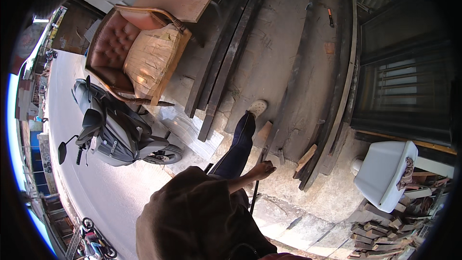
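Note:
My left hand [262, 169] reaches out from my dark sleeve with its fingers curled. It lies over the line of a long dark wooden beam [292, 86]. A thin dark strip [255, 196] shows just below the hand. Whether the fingers grip either one, I cannot make out. Beside the hand lie a short pale wood piece [263, 131] and a longer offcut [305, 158]. My right hand cannot be seen; only a bit of skin shows at the lower edge. My leg in blue jeans, with a pale clog [257, 108], is stretched forward on the concrete.
Several dark beams [231, 53] lie lengthwise on the floor, left and right. An orange-handled tool [330, 18] is between them. At left stand a tufted armchair [113, 43] and a motorbike [118, 132]. A white ceramic fixture [382, 173] and stacked wood offcuts [380, 236] are at right.

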The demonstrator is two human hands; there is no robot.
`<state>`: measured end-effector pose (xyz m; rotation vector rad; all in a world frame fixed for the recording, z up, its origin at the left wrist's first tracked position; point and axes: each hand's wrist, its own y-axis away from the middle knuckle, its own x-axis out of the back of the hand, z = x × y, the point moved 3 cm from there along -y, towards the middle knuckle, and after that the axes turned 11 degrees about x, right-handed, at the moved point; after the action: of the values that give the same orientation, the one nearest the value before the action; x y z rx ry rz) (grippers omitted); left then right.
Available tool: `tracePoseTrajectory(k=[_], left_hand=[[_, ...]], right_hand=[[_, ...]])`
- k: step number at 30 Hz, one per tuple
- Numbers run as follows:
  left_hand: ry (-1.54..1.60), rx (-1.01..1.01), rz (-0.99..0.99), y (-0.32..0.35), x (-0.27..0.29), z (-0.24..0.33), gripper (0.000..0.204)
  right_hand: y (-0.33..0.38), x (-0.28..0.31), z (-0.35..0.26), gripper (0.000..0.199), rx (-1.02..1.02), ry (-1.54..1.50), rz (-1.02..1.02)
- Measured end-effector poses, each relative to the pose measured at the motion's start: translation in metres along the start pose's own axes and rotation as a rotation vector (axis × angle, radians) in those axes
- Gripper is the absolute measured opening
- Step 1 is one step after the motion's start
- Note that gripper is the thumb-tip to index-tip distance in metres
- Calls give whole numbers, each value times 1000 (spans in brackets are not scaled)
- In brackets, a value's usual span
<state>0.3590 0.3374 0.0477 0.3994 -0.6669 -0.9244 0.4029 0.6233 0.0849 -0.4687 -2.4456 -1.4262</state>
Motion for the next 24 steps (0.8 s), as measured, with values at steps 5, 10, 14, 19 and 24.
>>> tracePoseTrajectory(k=[5,10,14,19,24], left_hand=[[-272,363,8,77,-114,-111,43],[-37,690,-77,92,-180,-208,90],[119,639,95,76,-194,-231,44],[424,684,-11,90,-216,-254,36],[-59,712,14,102,-196,-293,41]], right_hand=[[69,-31,67,43,90,30,47],[93,-34,55,28,147,-64,66],[94,-64,50,32,51,-74,98],[104,-66,26,47,-65,-112,136],[109,-134,51,55,-31,-179,152]])
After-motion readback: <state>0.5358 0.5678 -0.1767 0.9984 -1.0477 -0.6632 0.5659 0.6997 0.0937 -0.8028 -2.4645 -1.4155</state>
